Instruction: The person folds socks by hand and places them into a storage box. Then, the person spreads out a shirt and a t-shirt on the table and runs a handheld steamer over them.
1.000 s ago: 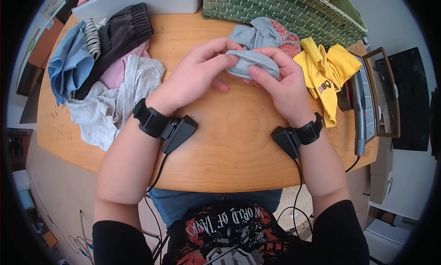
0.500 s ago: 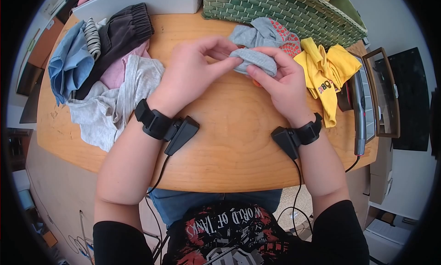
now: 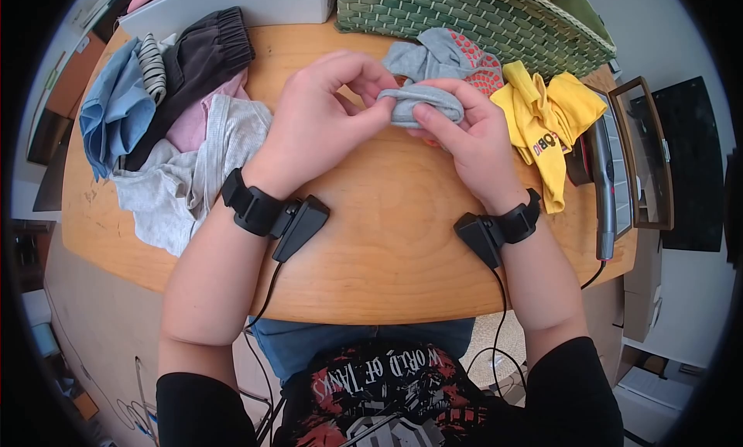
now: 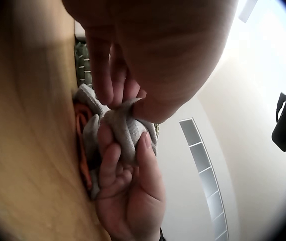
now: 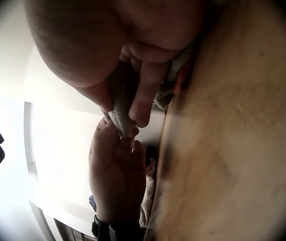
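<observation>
A small rolled grey sock (image 3: 426, 106) is held up above the table between both hands. My left hand (image 3: 329, 118) pinches its left edge between thumb and forefinger; in the left wrist view, the other fingers of that hand extend past the fold. My right hand (image 3: 474, 141) grips the right part, thumb on the near face and fingers behind. The left wrist view shows a layered opening in the sock (image 4: 128, 130). Just behind the hands lies grey cloth with red dots (image 3: 441, 56), partly hidden by them.
A green woven basket (image 3: 472, 21) stands at the back beside a white box (image 3: 232, 4). On the left lies a clothing pile with a light grey garment (image 3: 166, 188) and dark trousers (image 3: 205, 56). To the right are a yellow garment (image 3: 542, 114) and a corded grey appliance (image 3: 604, 191).
My left hand has shifted slightly left and drawn its fingers to the sock's edge. The sock has turned a little in the right hand, its rolled edge now showing. The clothes lie as before.
</observation>
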